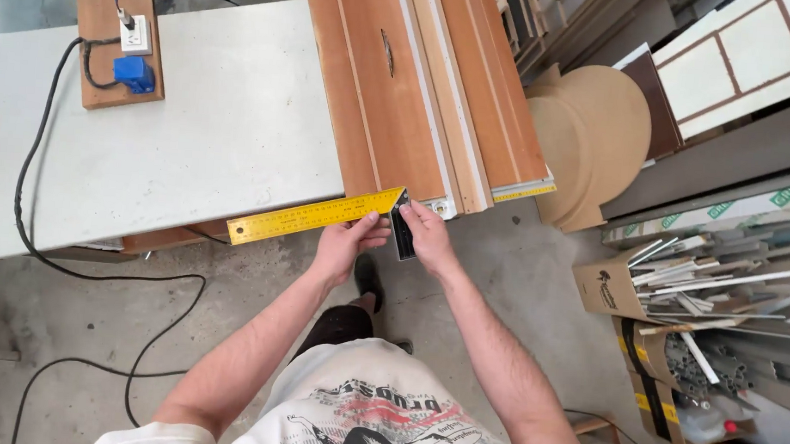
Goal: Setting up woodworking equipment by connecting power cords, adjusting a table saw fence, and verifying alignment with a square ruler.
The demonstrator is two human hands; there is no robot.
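I hold a try square with both hands at the near end of a stack of brown wooden door panels [395, 92]. Its yellow ruler blade [307, 216] lies along the panels' front edge and reaches left past the white workbench [188, 133]. My left hand [347, 245] pinches the blade near its right end. My right hand [428, 236] grips the square's black stock [403, 232], which hangs down below the corner of the panels.
A wooden block with a white socket and blue plug [120, 43] sits on the bench's far left, its black cable [33, 225] looping over the concrete floor. Round boards [595, 139] lean at right. Boxes of metal profiles [713, 309] stand at right.
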